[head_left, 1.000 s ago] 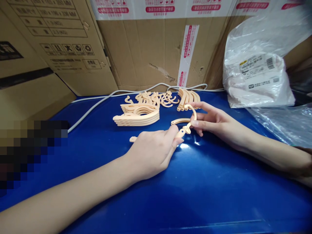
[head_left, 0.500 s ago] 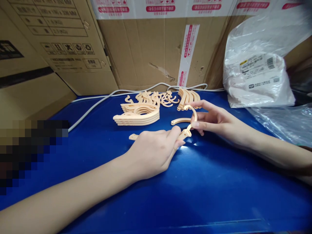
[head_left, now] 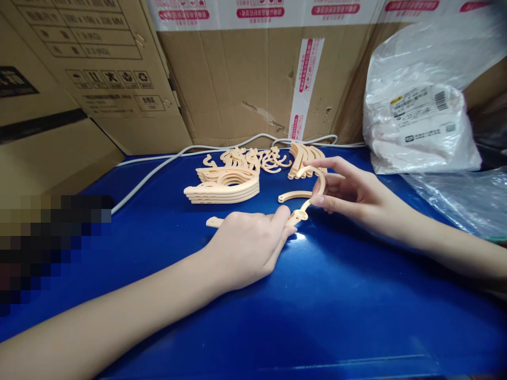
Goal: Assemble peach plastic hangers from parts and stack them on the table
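Observation:
My left hand point(head_left: 249, 245) is closed around a cream plastic hanger arm point(head_left: 214, 222), whose two ends stick out past the fingers. In my right hand point(head_left: 358, 198), a curved cream hanger hook point(head_left: 322, 182) is pinched between thumb and fingers. The foot of the hook meets the right end of the arm beside my left thumb; whether it is fully seated I cannot tell. Just behind the hands, a loose curved hanger arm point(head_left: 293, 196) lies on the blue table point(head_left: 317, 311), its right end hidden by the right-hand fingers.
Stacked cream hanger pieces point(head_left: 222, 196) lie behind my left hand. Loose hooks point(head_left: 272, 160) and a row of curved arms point(head_left: 307, 155) lie farther back. A white cable point(head_left: 148, 182), cardboard boxes point(head_left: 237, 79) and a white plastic bag point(head_left: 420, 121) border the table.
The hook has shifted and tilted slightly to the right, its foot still at the arm's end. My left hand and the hanger arm have moved a little left.

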### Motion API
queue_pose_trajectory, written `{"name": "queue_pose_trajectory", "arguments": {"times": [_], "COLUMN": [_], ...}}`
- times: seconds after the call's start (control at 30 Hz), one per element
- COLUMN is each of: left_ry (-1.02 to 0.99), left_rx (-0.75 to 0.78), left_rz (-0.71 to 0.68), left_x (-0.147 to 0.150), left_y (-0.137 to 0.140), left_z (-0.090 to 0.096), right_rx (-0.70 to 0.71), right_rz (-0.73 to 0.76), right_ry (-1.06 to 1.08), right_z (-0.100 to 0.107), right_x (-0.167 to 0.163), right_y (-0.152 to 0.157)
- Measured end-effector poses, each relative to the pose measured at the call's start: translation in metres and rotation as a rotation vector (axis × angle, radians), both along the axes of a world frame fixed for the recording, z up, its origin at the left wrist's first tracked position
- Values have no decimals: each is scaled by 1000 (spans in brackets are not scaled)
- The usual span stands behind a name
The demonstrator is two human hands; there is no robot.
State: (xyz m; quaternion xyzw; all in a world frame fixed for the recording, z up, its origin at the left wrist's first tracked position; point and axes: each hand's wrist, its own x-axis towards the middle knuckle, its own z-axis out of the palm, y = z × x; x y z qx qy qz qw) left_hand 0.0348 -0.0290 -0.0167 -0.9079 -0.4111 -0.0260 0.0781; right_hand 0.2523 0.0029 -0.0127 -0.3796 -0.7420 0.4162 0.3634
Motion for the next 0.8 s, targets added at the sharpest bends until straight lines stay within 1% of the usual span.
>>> {"name": "queue_pose_trajectory", "arguments": {"times": [0.1, 0.43, 0.6, 0.8], "left_ry": [-11, 8, 14, -26], "left_rx": [13, 72, 59, 30], "left_rz": [-15, -14, -12, -7], "left_x": [0, 2, 2, 2], "left_y": [0, -1, -2, -3], "left_z": [-1, -1, -2, -4], "right_rx": [20, -13, -50, -112], "right_rz": [-9, 16, -6, -10], "right_ry": [-27, -45, -31, 17], "right_z": [1, -3, -3, -5], "right_x": [-1, 0, -3, -5], "right_y": [-1, -3, -5, -6]}}
